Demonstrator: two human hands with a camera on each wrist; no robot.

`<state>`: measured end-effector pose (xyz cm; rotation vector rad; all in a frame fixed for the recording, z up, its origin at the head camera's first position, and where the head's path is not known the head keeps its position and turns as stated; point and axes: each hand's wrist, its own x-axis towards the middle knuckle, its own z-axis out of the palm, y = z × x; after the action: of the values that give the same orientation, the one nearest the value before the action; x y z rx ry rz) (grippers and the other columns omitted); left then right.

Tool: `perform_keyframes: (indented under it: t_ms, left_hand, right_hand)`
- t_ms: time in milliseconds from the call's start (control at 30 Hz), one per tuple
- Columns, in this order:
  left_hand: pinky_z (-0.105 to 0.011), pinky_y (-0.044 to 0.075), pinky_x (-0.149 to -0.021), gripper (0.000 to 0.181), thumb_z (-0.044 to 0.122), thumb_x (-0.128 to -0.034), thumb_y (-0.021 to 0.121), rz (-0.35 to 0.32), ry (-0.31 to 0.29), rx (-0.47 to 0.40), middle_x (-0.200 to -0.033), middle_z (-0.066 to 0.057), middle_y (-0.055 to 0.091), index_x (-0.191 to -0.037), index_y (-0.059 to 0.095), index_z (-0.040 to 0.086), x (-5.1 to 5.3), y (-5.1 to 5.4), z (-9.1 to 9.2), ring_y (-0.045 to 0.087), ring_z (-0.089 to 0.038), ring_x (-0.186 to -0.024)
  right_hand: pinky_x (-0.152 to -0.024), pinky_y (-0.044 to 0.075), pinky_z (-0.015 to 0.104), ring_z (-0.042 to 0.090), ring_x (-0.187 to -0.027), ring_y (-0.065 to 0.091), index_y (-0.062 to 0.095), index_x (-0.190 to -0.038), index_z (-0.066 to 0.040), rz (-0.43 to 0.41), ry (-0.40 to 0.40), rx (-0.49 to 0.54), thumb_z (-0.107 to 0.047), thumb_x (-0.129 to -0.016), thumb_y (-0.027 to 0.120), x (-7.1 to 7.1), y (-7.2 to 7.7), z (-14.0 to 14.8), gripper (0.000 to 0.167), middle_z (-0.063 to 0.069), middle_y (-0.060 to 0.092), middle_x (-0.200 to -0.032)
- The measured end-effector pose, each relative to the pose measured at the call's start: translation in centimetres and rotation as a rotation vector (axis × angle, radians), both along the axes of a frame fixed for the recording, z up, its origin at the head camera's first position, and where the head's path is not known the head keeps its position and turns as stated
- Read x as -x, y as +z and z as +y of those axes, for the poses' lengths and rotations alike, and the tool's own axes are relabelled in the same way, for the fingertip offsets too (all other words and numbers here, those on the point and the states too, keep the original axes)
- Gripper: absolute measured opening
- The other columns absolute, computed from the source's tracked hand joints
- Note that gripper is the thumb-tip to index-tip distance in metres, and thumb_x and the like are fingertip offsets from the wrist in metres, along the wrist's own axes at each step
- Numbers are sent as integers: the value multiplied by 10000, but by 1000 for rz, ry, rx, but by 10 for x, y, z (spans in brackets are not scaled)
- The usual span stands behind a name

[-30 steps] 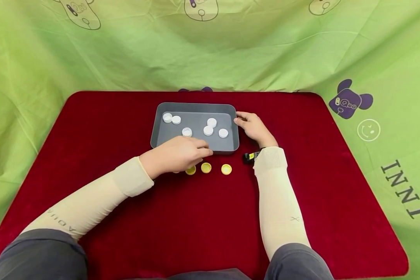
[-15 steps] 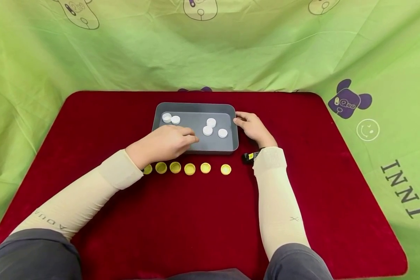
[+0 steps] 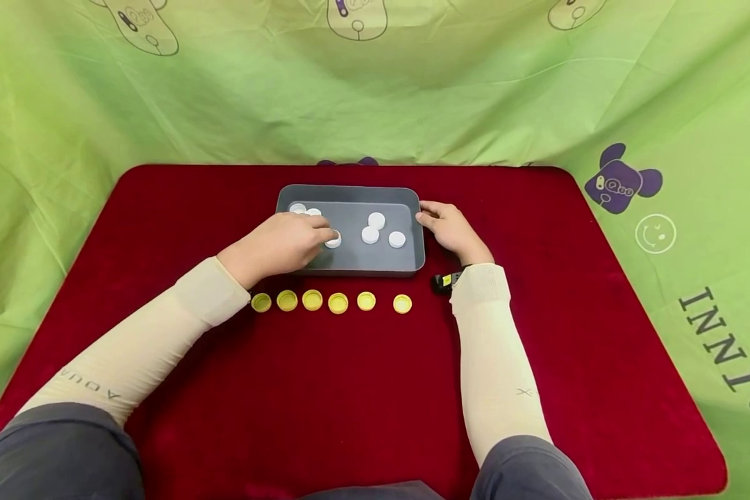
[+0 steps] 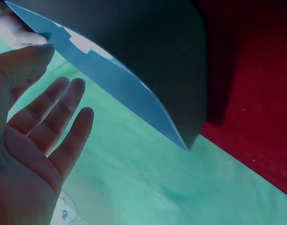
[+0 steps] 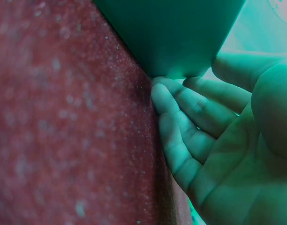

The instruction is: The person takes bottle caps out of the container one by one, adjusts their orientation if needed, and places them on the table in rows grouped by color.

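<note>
A grey tray (image 3: 375, 261) holds several white bottle caps (image 3: 376, 221). My left hand (image 3: 281, 243) hovers over the tray's left part, fingertips at a white cap (image 3: 333, 240); whether they touch it I cannot tell. In the left wrist view the left hand (image 4: 40, 136) has loosely bent, spread fingers, and nothing shows between them. My right hand (image 3: 453, 229) rests against the tray's right end. From the right wrist, the thumb and fingertips of that hand (image 5: 228, 117) touch the outside of the tray wall (image 5: 171, 37).
Several yellow caps (image 3: 312, 300) lie in a row on the red tabletop (image 3: 375, 389), just in front of the tray. A black device (image 3: 442, 283) sits at the right wrist. Green printed cloth (image 3: 375, 104) hangs behind the table.
My left hand has moved left and back, from the tray's front edge to above its left part, uncovering the row of yellow caps. The right hand stays at the tray's end.
</note>
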<state>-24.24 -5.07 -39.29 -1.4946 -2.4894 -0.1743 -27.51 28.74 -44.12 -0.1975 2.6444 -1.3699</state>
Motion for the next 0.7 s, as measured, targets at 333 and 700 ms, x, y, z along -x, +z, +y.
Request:
perform_keyframes:
  t_ms: [333,700]
  left_hand:
    - [-436,517,-613,242,-17,-810,623,-31,85,53,-938,-53,630,-1024,693,72,18,-6,-9,604,-284,-761]
    - [-448,535,-657,272,14,-831,678,-105,144,72,-995,-96,656,-1098,693,60,38,-6,-17,651,-295,-823]
  right_hand:
    - [-1085,320,386,233,-1319,432,500,-1411,-25,1,-9,-5,-211,-1002,536,-1,0,-1,451,125,514,-1399]
    - [-1080,326,383,228,-1300,448,506,-1406,-22,4,-9,-12,-206,-997,543,2,-1,-1,450,126,526,-1385]
